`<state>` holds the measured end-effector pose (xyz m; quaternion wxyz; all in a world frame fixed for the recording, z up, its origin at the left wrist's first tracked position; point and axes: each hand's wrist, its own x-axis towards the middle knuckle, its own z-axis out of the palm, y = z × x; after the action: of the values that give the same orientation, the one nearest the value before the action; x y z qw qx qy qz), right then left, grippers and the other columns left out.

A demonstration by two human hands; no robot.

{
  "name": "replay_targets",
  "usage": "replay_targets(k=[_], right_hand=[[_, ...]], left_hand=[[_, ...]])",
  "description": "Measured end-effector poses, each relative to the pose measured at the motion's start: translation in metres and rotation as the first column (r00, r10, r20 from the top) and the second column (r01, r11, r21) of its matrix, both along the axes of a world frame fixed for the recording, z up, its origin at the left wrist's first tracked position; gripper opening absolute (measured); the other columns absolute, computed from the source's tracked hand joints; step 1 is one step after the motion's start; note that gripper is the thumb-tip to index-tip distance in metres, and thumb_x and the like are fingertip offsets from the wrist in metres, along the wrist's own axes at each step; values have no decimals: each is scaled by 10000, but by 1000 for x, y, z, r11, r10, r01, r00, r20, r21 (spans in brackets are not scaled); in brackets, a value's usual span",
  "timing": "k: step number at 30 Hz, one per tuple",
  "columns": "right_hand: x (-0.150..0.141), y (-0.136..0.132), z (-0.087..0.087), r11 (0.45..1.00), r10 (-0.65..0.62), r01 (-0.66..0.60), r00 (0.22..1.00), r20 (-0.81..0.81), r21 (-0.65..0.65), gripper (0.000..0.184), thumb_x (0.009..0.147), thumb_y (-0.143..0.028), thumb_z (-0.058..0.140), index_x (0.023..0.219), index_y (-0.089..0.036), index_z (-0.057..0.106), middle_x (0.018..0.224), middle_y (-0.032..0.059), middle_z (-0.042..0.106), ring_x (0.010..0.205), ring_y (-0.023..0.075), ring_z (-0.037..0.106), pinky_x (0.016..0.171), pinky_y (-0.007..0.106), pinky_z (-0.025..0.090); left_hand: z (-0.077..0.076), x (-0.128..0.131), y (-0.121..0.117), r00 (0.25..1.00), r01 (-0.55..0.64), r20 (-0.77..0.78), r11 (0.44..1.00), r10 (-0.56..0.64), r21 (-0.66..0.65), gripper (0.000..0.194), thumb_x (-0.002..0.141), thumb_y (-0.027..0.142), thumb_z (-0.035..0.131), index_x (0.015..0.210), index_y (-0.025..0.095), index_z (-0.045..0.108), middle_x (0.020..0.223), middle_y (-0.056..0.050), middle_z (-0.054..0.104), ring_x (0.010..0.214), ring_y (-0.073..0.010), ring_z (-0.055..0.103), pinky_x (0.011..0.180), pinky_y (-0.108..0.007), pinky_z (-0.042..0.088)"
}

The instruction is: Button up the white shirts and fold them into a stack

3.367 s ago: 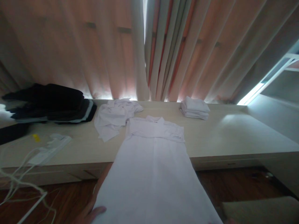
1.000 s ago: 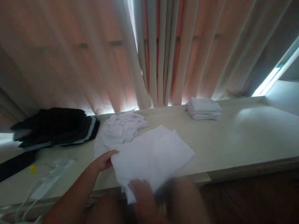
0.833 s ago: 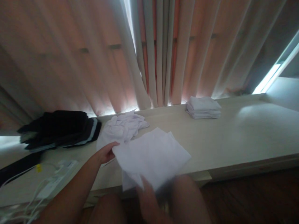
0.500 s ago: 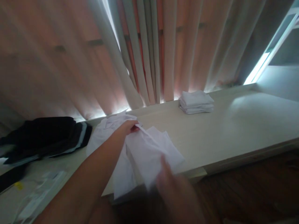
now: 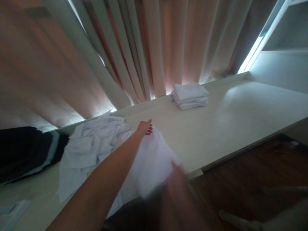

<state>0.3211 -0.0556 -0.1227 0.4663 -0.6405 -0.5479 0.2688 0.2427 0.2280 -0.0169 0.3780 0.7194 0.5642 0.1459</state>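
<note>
A white garment hangs partly over the front edge of the table, its exact kind unclear. At its far edge, the fingers of my left hand are curled closed around the fabric. My right hand is at the garment's near right corner, smeared by motion, so its grip on the fabric cannot be made out. Just left of the held piece lies a loose heap of rumpled white garments, partly hidden behind my left forearm.
Toward the back stands a neat stack of folded white garments. Dark folded clothes are piled at the far left of the pale table. Curtains hang behind, and a dark wooden floor shows at the right.
My left hand has moved right with the white garment, drawing it away from the heap. My right hand stays near its lower corner. The view has turned right.
</note>
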Motion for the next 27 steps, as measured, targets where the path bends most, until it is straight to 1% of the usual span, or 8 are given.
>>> replay_targets(k=[2, 5, 6, 8, 11, 15, 21, 27], right_hand=[[8, 0, 2, 979, -203, 203, 979, -20, 10, 753, 911, -487, 425, 1573, -197, 213, 1384, 193, 558, 1214, 375, 583, 907, 585, 521], [17, -4, 12, 891, -448, 441, 893, 51, 109, 660, 950, -397, 349, 1568, -209, 216, 1532, 171, 386, 1384, 350, 420, 1032, 581, 444], [18, -1, 16, 897, -434, 412, 890, 141, 164, 606, 955, -369, 351, 1542, -228, 294, 1561, 138, 349, 1434, 339, 344, 1091, 587, 381], [19, 13, 25, 967, -230, 161, 884, 406, 197, 517, 956, -325, 391, 1468, -269, 435, 1593, 73, 313, 1487, 329, 224, 1164, 607, 244], [21, 46, 28, 990, 95, -141, 735, 672, 14, 516, 959, -341, 465, 1472, -292, 438, 1614, 44, 271, 1497, 339, 184, 1175, 623, 176], [30, 71, 11, 952, 303, -220, 609, 733, -211, 609, 954, -436, 515, 1511, -227, 383, 1614, 123, 234, 1488, 362, 194, 1162, 610, 218], [36, 61, -5, 941, 338, -201, 575, 745, -272, 665, 937, -416, 551, 1534, -215, 338, 1619, 147, 193, 1490, 368, 179, 1160, 613, 212], [43, 108, 26, 931, 317, -335, 542, 778, -146, 570, 963, -483, 490, 1491, -284, 409, 1628, 69, 222, 1506, 329, 140, 1175, 627, 125]], left_hand=[[-1, -26, -10, 1000, 13, -29, 994, -10, 108, 460, 1012, 448, 353, 1088, 110, 656, 998, -138, 701, 885, -219, 678, 816, -403, 556], [-12, -74, -35, 995, 78, -84, 954, -56, 288, 375, 962, 407, 435, 1073, 161, 695, 1215, -146, 667, 1212, -296, 557, 1081, -489, 390], [-19, -88, -44, 992, 110, -100, 938, -82, 329, 351, 945, 390, 464, 1122, 188, 690, 1321, -122, 623, 1309, -297, 478, 1149, -493, 302], [-38, -111, -56, 972, 215, -173, 890, -157, 403, 370, 924, 366, 500, 1242, 258, 654, 1499, -47, 488, 1446, -291, 300, 1213, -498, 146], [-67, -130, -57, 891, 391, -415, 779, -186, 490, 495, 973, 386, 405, 1462, 329, 455, 1617, -3, 286, 1514, -308, 105, 1199, -579, 39], [-93, -139, -37, 836, 450, -512, 782, -200, 430, 539, 1006, 396, 294, 1537, 306, 319, 1636, -45, 223, 1516, -310, 95, 1181, -612, 72], [-103, -148, -22, 834, 497, -455, 782, -311, 376, 524, 1013, 423, 273, 1506, 280, 380, 1593, -60, 339, 1487, -245, 246, 1201, -506, 174], [-91, -163, -20, 844, 484, -473, 736, -251, 473, 452, 988, 391, 367, 1381, 274, 557, 1576, -48, 375, 1499, -273, 201, 1218, -516, 104]])
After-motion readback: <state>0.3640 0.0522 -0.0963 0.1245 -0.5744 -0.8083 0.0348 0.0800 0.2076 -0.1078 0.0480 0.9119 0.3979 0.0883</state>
